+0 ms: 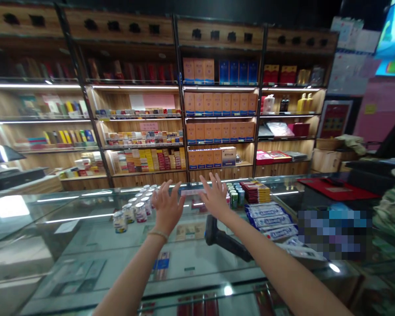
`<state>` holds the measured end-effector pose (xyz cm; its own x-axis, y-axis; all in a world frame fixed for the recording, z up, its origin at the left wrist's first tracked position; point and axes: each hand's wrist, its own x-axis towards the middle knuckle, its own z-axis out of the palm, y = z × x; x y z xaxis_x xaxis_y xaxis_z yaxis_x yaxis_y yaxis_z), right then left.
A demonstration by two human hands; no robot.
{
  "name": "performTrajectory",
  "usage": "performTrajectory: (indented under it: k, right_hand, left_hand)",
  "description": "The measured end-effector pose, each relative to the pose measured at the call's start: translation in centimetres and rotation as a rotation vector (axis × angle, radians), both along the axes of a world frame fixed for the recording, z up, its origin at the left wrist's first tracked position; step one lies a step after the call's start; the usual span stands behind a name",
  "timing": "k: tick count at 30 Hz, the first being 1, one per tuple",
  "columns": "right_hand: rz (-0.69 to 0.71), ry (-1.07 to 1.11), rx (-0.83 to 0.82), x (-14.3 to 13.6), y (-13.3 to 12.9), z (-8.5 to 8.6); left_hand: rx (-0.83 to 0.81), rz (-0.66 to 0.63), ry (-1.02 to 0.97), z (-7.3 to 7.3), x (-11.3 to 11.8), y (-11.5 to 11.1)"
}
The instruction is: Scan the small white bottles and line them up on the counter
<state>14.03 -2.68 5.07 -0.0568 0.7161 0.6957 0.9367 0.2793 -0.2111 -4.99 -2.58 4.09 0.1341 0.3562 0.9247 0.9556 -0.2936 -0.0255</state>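
My left hand is raised over the glass counter, fingers apart, holding nothing; a band circles its wrist. Just left of it stand several small jars with white lids. My right hand hovers to the right with spread fingers and nothing in it. Beside its fingertips are green and blue cans, partly hidden by the hand. A black handheld scanner lies on the glass below my right hand, its handle running under the forearm.
Stacked red and yellow packs and blue-white packets lie right of the cans. Farther right is a red mat. Lit shelves with orange boxes stand behind the counter.
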Motion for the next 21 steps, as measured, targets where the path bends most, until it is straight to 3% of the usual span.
performTrajectory:
  k: [6, 13, 17, 21]
  right_hand:
    - [-0.048, 0.006, -0.017, 5.2, 0.4, 0.3]
    - [-0.144, 0.028, 0.001, 10.1, 1.7, -0.3]
    - [-0.175, -0.013, 0.001, 11.2, 2.4, -1.0]
    - [-0.164, -0.12, 0.066, 11.9, 1.9, -1.9]
  left_hand:
    - [-0.063, -0.069, -0.048, -0.1, 5.0, 0.3]
    - [-0.105, -0.112, -0.124, 0.7, 9.1, 1.6]
    - [-0.116, -0.122, -0.134, -0.2, 10.4, 2.3]
    - [-0.129, -0.101, -0.089, -1.5, 10.2, 2.2]
